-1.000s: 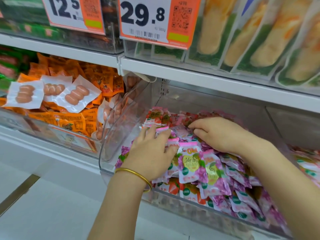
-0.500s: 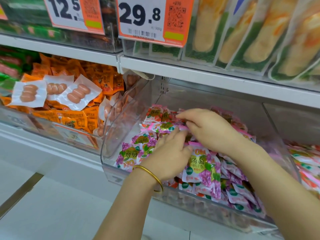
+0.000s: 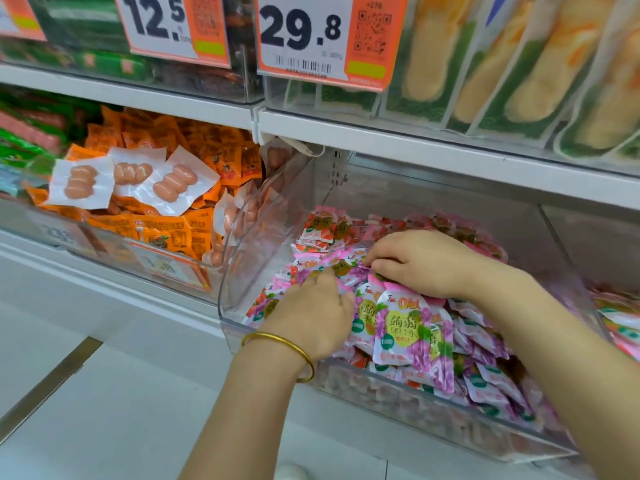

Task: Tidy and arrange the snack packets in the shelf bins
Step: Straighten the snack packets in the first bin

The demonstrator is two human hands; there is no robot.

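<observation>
Two hands in clear bin (image 3: 239,258): R hand (image 3: 426,265) pinches jelly packets (image 3: 405,327); L hand (image 3: 311,317) grip hidden, can't tell. Best: gather few, lay flat, labels fwd.

White shelf (image 3: 415,140), two tiers in view. On the lower tier, a clear bin (image 3: 249,265) drawn forward past the shelf edge, heaped with pink and purple jelly packets (image 3: 412,327). Just left of the clear bin, a second bin (image 3: 69,233) full of orange packets (image 3: 166,233), with clear-wrapped sausage packs (image 3: 83,183) on top. Just right of the clear bin, a third bin (image 3: 588,237), mostly out of frame, holding similar pink packets. On the tier above the clear bin, upright yellow-and-green pouches (image 3: 519,81) beside a 29.8 price tag (image 3: 311,39). Up and left of the clear bin, a 12.5 price tag (image 3: 166,26) fronting dark and green packs (image 3: 104,60).
</observation>
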